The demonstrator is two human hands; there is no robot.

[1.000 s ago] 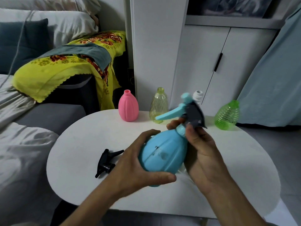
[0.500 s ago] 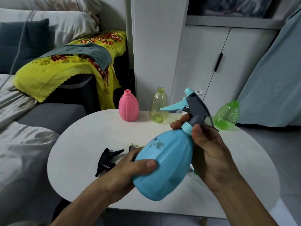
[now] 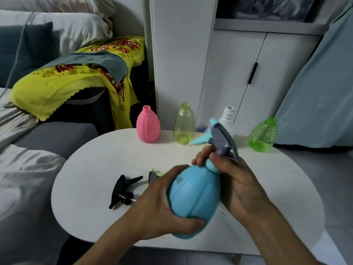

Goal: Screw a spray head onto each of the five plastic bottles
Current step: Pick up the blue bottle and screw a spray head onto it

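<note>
Blue bottle (image 3: 194, 199) gripped by left hand (image 3: 162, 205), its spray head (image 3: 221, 138) collar pinched by right hand (image 3: 235, 180); four bottles at 12 o'clock on counter (image 3: 91, 178) uncapped

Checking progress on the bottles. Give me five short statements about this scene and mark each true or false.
1. The left hand grips the blue bottle by its body. True.
2. The right hand is at the blue bottle's neck, under the grey spray head. True.
3. The pink bottle already has a spray head. False: its neck is open.
4. The black spray head lies loose on the table. True.
5. The green bottle lies on its side. False: it stands, at the table's far right edge.
</note>
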